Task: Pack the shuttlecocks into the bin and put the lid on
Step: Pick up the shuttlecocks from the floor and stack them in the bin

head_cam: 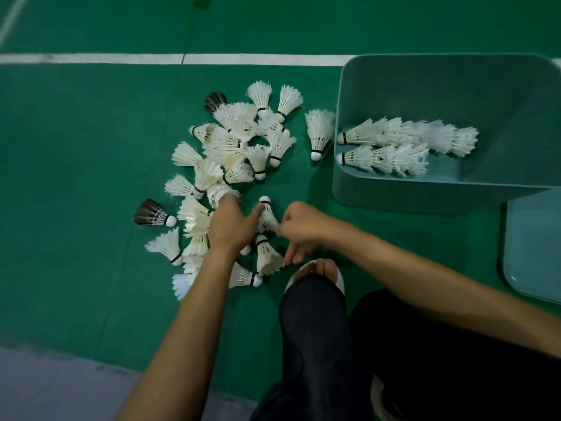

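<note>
Several white shuttlecocks lie in a loose pile on the green court floor, with two dark-feathered ones among them. My left hand reaches into the pile, fingers round a stack of shuttlecocks, thumb against another white shuttlecock. My right hand pinches that shuttlecock's feather end. The teal bin lies tipped on its side at right, with two nested rows of shuttlecocks inside. The teal lid lies below it at the right edge.
One shuttlecock lies alone just left of the bin's mouth. My knee and sandalled foot are close below my hands. A white court line runs across the far floor. A grey strip borders the green floor at bottom left.
</note>
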Demonstrator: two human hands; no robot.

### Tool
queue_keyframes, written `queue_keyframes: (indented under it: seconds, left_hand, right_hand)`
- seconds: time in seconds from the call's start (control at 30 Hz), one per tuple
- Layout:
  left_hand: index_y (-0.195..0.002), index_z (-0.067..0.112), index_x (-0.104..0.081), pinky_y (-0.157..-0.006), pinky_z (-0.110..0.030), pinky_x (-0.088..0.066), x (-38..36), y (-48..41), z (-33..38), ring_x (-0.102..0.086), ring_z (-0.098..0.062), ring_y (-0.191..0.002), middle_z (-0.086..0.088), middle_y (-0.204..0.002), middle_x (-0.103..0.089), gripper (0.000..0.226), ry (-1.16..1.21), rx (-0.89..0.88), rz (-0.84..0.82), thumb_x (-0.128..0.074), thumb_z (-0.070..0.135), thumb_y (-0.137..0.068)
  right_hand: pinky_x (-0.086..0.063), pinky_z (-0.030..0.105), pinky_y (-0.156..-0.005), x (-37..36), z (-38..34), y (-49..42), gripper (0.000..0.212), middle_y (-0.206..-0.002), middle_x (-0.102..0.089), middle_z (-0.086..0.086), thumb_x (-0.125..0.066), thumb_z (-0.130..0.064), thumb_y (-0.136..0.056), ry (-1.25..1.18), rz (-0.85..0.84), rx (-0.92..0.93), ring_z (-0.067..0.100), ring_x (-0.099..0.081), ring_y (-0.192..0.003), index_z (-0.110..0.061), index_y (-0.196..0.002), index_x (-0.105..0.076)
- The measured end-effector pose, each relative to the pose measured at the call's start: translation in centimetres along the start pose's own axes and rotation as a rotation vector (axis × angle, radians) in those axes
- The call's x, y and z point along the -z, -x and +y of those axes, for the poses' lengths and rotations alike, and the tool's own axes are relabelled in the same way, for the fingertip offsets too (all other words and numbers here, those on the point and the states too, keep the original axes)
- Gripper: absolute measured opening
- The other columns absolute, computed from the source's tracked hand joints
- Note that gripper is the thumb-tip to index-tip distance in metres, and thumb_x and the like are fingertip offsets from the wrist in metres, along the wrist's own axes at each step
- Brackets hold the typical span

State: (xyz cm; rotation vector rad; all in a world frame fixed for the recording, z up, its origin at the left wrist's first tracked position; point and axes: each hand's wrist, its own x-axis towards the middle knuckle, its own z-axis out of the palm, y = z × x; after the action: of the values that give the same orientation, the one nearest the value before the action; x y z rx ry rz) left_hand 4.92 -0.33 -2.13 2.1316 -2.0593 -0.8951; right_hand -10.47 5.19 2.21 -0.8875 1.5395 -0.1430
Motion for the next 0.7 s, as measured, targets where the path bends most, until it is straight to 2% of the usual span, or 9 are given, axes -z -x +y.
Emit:
queue_keyframes:
  seconds: [0.07, 0.13, 0.17, 0.23, 0.3, 0.37, 0.43, 0.57, 0.7]
  left_hand:
    - [-0.113, 0.011, -0.06, -0.08, -0.04, -0.051, -1.1, 0.0, 0.8, -0.061, -0.028, -0.096, -0.005, -0.104, -0.063, 0.064, -0.034, -0.024, -0.004, -0.065, 0.068, -0.086]
    - [-0.087, 0.015, -0.058, -0.072, -0.038, -0.047, -1.9, -0.3, 1.8, -0.062, -0.029, -0.084, 0.001, -0.082, -0.057, 0.054, -0.107, -0.019, -0.031, -0.069, 0.068, -0.081]
    - [-0.074, 0.016, -0.053, -0.067, -0.037, -0.042, -2.2, -0.5, 2.1, -0.064, -0.031, -0.079, 0.002, -0.07, -0.052, 0.05, -0.134, -0.013, -0.045, -0.073, 0.061, -0.08]
    - [-0.062, 0.016, -0.05, -0.063, -0.035, -0.039, -2.4, -0.7, 2.6, -0.066, -0.034, -0.075, 0.001, -0.059, -0.049, 0.041, -0.128, 0.026, -0.043, -0.076, 0.043, -0.077]
    - [-0.065, 0.015, -0.063, -0.063, -0.034, -0.047, -2.1, -0.3, 3.0, -0.068, -0.031, -0.074, 0.001, -0.06, -0.059, 0.024, -0.022, 0.048, 0.044, -0.074, 0.035, -0.074]
    - [-0.079, 0.021, -0.077, -0.08, -0.04, -0.054, -1.5, 0.3, 3.0, -0.069, -0.027, -0.085, 0.0, -0.077, -0.073, 0.017, 0.085, 0.055, 0.217, -0.075, 0.037, -0.074]
    - [-0.101, 0.025, -0.08, -0.096, -0.049, -0.048, -0.9, 0.9, 2.4, -0.065, -0.026, -0.107, 0.001, -0.104, -0.077, 0.033, 0.132, 0.13, 0.324, -0.077, 0.042, -0.073]
    - [-0.114, 0.027, -0.076, -0.092, -0.052, -0.056, -1.8, 1.7, -0.2, -0.065, -0.033, -0.109, -0.008, -0.122, -0.069, 0.057, 0.19, 0.259, 0.17, -0.069, 0.053, -0.064]
    - [-0.115, 0.022, -0.075, -0.087, -0.047, -0.058, -3.4, 2.6, -0.6, -0.067, -0.035, -0.102, -0.012, -0.114, -0.069, 0.056, 0.198, 0.259, 0.096, -0.066, 0.051, -0.068]
  right_hand:
    - [-0.053, 0.028, -0.045, -1.2, 1.2, -0.8, 0.026, -0.069, -0.074, 0.019, -0.056, 0.0, -0.095, -0.063, -0.024, -0.046, 0.031, -0.074, -0.059, 0.005, -0.119, -0.046]
    - [-0.058, 0.034, -0.047, -1.7, 1.8, -1.1, 0.028, -0.079, -0.069, 0.022, -0.063, 0.004, -0.092, -0.262, -0.018, -0.082, 0.03, -0.071, -0.058, 0.001, -0.119, -0.052]
    - [-0.06, 0.036, -0.049, -1.8, 1.8, -1.1, 0.027, -0.082, -0.066, 0.023, -0.063, 0.004, -0.093, -0.367, -0.009, -0.105, 0.03, -0.069, -0.055, 0.001, -0.118, -0.055]
    - [-0.057, 0.03, -0.043, -1.7, 1.9, -1.1, 0.024, -0.081, -0.067, 0.023, -0.062, 0.001, -0.094, -0.432, 0.007, -0.152, 0.028, -0.066, -0.046, 0.001, -0.118, -0.057]
    - [-0.053, 0.025, -0.039, -1.8, 2.2, -1.3, 0.024, -0.085, -0.072, 0.026, -0.059, -0.005, -0.096, -0.429, 0.028, -0.195, 0.029, -0.067, -0.044, 0.001, -0.119, -0.055]
    - [-0.054, 0.027, -0.041, -2.2, 2.2, -1.4, 0.019, -0.088, -0.074, 0.029, -0.053, -0.006, -0.098, -0.466, 0.046, -0.235, 0.031, -0.069, -0.047, 0.001, -0.116, -0.051]
    - [-0.053, 0.028, -0.04, -3.2, 2.0, -1.5, 0.012, -0.082, -0.073, 0.029, -0.046, -0.003, -0.1, -0.549, 0.011, -0.266, 0.033, -0.069, -0.049, 0.0, -0.112, -0.049]
    - [-0.056, 0.036, -0.052, -5.5, 1.9, -2.1, 0.012, -0.074, -0.067, 0.023, -0.042, 0.0, -0.101, -0.734, -0.004, -0.288, 0.033, -0.065, -0.054, -0.001, -0.097, -0.053]
    - [-0.058, 0.036, -0.054, -5.2, 2.7, -3.1, 0.016, -0.065, -0.063, 0.013, -0.059, 0.0, -0.094, -0.798, 0.21, -0.265, 0.024, -0.06, -0.048, -0.003, -0.078, -0.06]
